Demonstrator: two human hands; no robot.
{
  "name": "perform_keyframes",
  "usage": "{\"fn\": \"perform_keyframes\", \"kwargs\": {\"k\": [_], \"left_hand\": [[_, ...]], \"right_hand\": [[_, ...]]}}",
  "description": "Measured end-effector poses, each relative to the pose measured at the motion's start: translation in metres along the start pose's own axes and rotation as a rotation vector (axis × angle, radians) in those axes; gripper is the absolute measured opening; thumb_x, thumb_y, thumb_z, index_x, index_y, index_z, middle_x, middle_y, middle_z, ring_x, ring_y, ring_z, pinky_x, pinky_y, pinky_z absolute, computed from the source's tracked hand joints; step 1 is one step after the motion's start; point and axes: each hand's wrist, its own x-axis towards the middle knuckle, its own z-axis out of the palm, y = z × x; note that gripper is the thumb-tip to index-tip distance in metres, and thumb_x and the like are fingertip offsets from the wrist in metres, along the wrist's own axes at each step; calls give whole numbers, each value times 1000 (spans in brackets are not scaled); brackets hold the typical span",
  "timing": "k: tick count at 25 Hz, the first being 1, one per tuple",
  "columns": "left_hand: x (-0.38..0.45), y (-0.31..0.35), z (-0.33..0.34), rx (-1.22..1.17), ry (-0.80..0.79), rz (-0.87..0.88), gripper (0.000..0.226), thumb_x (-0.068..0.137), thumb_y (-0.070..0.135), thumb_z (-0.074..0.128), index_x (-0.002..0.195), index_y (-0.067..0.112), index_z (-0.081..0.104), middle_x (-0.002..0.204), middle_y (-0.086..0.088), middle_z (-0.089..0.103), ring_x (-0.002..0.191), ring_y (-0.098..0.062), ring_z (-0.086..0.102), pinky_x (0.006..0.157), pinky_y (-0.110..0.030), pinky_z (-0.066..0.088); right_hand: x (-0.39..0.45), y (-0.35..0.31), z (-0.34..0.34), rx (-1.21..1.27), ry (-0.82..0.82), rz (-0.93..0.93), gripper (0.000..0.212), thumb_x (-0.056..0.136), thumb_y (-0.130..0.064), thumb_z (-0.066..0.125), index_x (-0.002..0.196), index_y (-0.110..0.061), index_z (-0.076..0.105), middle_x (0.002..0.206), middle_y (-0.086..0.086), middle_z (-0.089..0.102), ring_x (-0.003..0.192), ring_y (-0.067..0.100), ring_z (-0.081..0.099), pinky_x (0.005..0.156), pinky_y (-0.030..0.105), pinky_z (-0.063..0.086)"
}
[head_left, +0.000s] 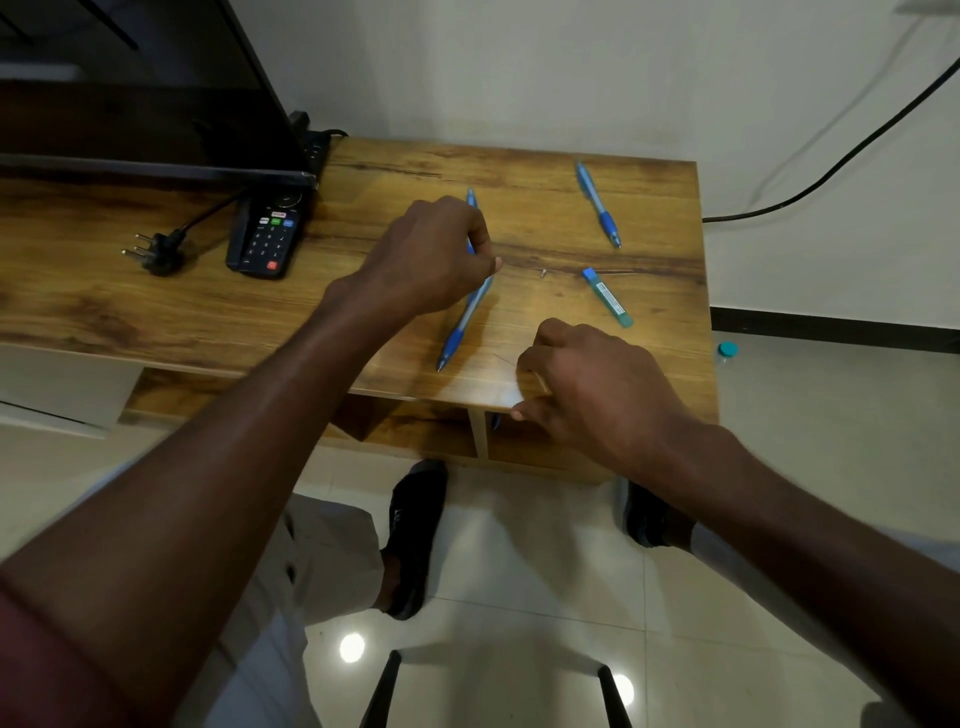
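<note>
A blue mechanical pencil (460, 332) lies slanted on the wooden table (395, 171), tip toward the front edge. My left hand (426, 254) is over its middle, with fingers curled round the barrel. My right hand (587, 384) sits at the table's front edge, fingers curled, pinching what looks like a thin pencil lead (504, 359) that pokes out to the left. A second blue pencil (597, 202) lies at the back right. A clear lead tube with a blue cap (607, 297) lies to the right. A tiny metal piece (543, 272) lies between the pencil and the tube.
A black remote (267, 234) and a loose black plug (156, 252) lie at the left, under a dark screen (156, 104). A teal cap (727, 349) lies on the tiled floor, right of the table. A black cable (831, 171) runs along the wall.
</note>
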Motion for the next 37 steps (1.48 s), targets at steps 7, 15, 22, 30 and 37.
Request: {"fn": "perform_keyframes", "kwargs": {"k": [7, 15, 22, 30, 37], "left_hand": [[0, 3, -2, 3, 8, -17, 20, 98, 33, 72, 107, 15, 75, 96, 5, 67, 88, -13, 64, 72, -30, 47], [3, 5, 2, -9, 0, -1, 20, 97, 35, 73, 102, 16, 75, 86, 7, 67, 81, -10, 64, 70, -31, 50], [5, 0, 4, -13, -9, -12, 17, 96, 36, 74, 99, 19, 74, 76, 15, 58, 72, -1, 57, 58, -23, 40], [2, 4, 5, -17, -19, -13, 18, 95, 35, 75, 99, 18, 76, 80, 13, 60, 76, -2, 59, 65, -28, 47], [-3, 7, 0, -28, -32, -19, 18, 96, 34, 75, 100, 17, 76, 96, 3, 70, 91, -14, 68, 80, -37, 57]], "right_hand": [[-12, -11, 0, 25, 42, 19, 35, 102, -44, 62, 129, -22, 69, 126, -1, 60, 110, 20, 59, 79, 41, 58], [-20, -13, 13, 94, 81, -3, 27, 106, -32, 56, 124, -23, 73, 120, -2, 63, 107, 16, 59, 84, 37, 56], [-31, -13, 18, 111, 112, -2, 22, 101, -17, 66, 120, -18, 74, 118, 3, 65, 105, 20, 59, 79, 36, 55], [-40, -14, 29, 140, 237, 16, 11, 92, -6, 77, 102, -9, 80, 102, 11, 72, 92, 27, 65, 71, 43, 57], [-42, -22, 40, 141, 304, 92, 7, 92, -8, 76, 99, -9, 77, 101, 9, 70, 92, 26, 63, 71, 42, 56]]}}
